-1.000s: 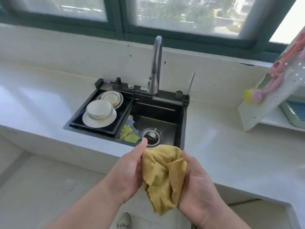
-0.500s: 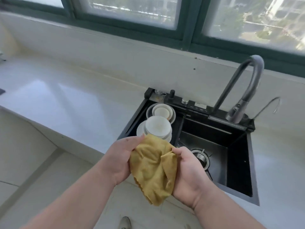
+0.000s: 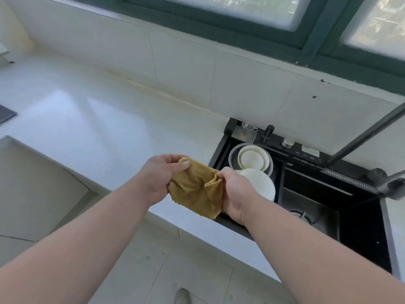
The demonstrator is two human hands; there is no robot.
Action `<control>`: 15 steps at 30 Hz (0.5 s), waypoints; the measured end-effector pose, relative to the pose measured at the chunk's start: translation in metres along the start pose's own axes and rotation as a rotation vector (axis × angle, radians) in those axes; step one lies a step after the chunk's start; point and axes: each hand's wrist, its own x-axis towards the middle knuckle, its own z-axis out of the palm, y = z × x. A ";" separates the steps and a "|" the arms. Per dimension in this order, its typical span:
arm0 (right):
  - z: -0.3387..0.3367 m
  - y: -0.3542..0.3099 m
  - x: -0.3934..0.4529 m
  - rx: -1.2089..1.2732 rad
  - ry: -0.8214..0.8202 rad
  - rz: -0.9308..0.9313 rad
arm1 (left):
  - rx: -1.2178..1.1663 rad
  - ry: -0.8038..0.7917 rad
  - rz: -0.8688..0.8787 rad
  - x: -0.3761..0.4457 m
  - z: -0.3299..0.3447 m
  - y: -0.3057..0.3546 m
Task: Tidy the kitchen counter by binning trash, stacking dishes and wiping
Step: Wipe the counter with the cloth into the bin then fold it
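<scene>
Gripping the yellow cloth (image 3: 196, 193) at opposite edges, my left hand (image 3: 158, 178) and right hand (image 3: 237, 191) pinch it above the counter (image 3: 98, 128) edge. Stacked bowls (image 3: 252, 160) sit in the black sink (image 3: 363, 227) just beyond.

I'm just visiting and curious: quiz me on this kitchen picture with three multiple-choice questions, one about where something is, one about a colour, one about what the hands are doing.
1. Where are the white dishes?
A. On the floor
B. In the black sink
C. On the windowsill

2. What colour is the cloth?
A. Mustard yellow
B. Blue
C. Red

3. How is the cloth held?
A. Lying flat on the counter
B. By one hand only
C. Gripped by both hands in the air

Answers:
1 B: the dishes sit in the left part of the sink.
2 A: the cloth is mustard yellow.
3 C: the left hand and right hand each grip an end, above the counter edge.
</scene>
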 end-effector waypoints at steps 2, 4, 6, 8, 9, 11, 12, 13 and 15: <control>0.010 -0.013 0.018 -0.113 0.058 -0.079 | 0.046 0.010 0.047 0.013 -0.007 0.011; 0.019 -0.029 0.030 -0.291 0.113 -0.208 | 0.118 0.017 0.121 0.029 -0.016 0.024; 0.028 -0.042 0.040 -0.553 0.130 -0.372 | 0.187 0.003 0.206 0.046 -0.027 0.037; 0.037 -0.042 0.046 -0.755 0.113 -0.499 | 0.215 -0.018 0.253 0.058 -0.043 0.044; 0.040 -0.038 0.050 -0.841 0.078 -0.525 | 0.226 -0.027 0.264 0.063 -0.053 0.045; 0.045 -0.018 0.066 -1.081 0.002 -0.547 | 0.329 -0.016 0.251 0.070 -0.078 0.035; 0.046 -0.004 0.073 -1.222 -0.056 -0.516 | 0.430 0.000 0.221 0.072 -0.091 0.024; 0.046 0.011 0.081 -1.358 -0.120 -0.460 | 0.534 0.010 0.179 0.074 -0.105 0.009; 0.046 0.037 0.088 -1.536 -0.211 -0.338 | 0.710 0.008 0.078 0.073 -0.127 -0.022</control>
